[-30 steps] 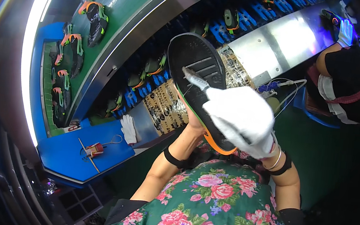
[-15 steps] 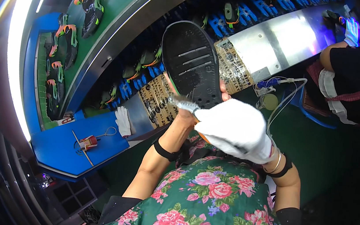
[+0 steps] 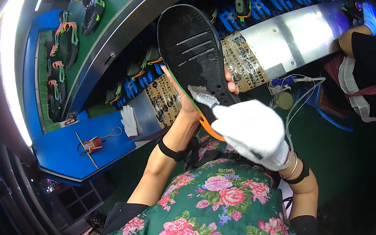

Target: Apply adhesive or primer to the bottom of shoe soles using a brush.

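Note:
My bare left hand (image 3: 186,104) grips a black shoe sole (image 3: 190,36) from beneath, palm along its left edge and fingertips showing at its right edge. The sole's face is up, with several slots across the middle and small holes near the lower end. An orange strip (image 3: 210,128) curves out at that end, by my wrist. In a white glove, my right hand (image 3: 254,128) is closed round a small brush (image 3: 203,96), its handle mostly hidden. The brush head lies over the sole's lower part; it looks in contact.
Beyond is a conveyor of blue racks (image 3: 298,1) carrying shoes, behind a metal ledge (image 3: 276,37) with taped cardboard. At left, a blue table (image 3: 66,145) holds a small red tool (image 3: 94,144) and a white glove (image 3: 128,121). A co-worker's gloved hand (image 3: 370,18) works at upper right.
The sole has shifted up and left. My gloved hand has moved slightly right, and the brush has gone from the sole's left edge onto its lower face.

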### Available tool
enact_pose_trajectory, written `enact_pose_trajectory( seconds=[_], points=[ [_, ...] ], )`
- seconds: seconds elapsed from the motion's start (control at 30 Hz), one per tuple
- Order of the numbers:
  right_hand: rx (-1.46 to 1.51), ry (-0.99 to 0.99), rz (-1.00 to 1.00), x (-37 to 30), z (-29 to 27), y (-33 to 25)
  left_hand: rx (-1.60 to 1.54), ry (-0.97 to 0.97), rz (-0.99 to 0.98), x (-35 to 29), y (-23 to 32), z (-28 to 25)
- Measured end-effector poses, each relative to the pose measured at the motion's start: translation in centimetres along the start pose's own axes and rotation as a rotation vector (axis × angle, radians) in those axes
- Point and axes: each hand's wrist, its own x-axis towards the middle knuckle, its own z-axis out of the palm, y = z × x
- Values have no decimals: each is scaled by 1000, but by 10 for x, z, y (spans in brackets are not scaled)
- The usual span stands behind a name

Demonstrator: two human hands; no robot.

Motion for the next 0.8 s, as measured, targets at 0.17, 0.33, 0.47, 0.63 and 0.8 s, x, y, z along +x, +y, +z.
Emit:
enact_pose_trajectory(
  seconds=[0.17,0.33,0.47,0.63,0.8],
  points=[
    [161,12,123,-4,-4,1,41,46,43,2,3,-2],
    [63,1,63,-9,-3,-1,22,25,43,6,7,1],
    [281,67,262,-8,-6,0,74,-6,77,8,11,-1],
    [144,89,160,-8,-6,4,101,-20,113,14,16,8],
    [210,87,173,-7,-6,5,77,-9,128,19,17,16]
  ],
)
